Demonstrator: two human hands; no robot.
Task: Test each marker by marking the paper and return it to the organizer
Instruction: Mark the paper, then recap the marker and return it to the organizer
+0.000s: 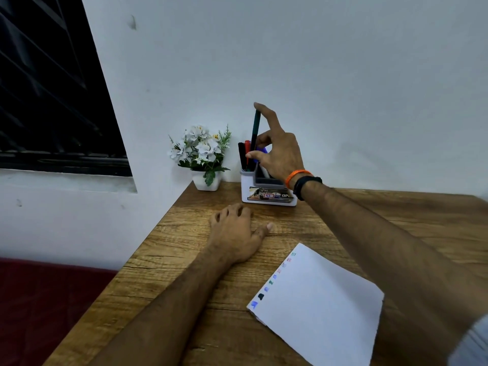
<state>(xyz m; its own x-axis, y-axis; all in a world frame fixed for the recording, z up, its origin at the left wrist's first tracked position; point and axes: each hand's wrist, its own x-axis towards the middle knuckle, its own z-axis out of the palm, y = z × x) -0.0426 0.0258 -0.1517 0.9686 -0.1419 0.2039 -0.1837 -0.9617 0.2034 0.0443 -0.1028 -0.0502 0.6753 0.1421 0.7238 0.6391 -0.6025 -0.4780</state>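
A white and grey organizer point(266, 192) stands at the back of the wooden desk against the wall. Black and red markers point(244, 154) stick up from its left slot. My right hand point(280, 154) is over the organizer and holds a dark green marker point(255, 128) upright, index fingertip on its top and thumb against its lower shaft, its lower end in or just above the slot. My left hand point(237, 231) rests on the desk, fingers loosely curled, holding nothing. The white paper point(322, 305) lies at the front right with several colour marks along its left edge.
A small white pot of white artificial flowers point(203, 154) stands left of the organizer in the desk corner. The desk's left edge point(148, 241) drops to a red cushion point(39, 299). A dark window is on the left wall.
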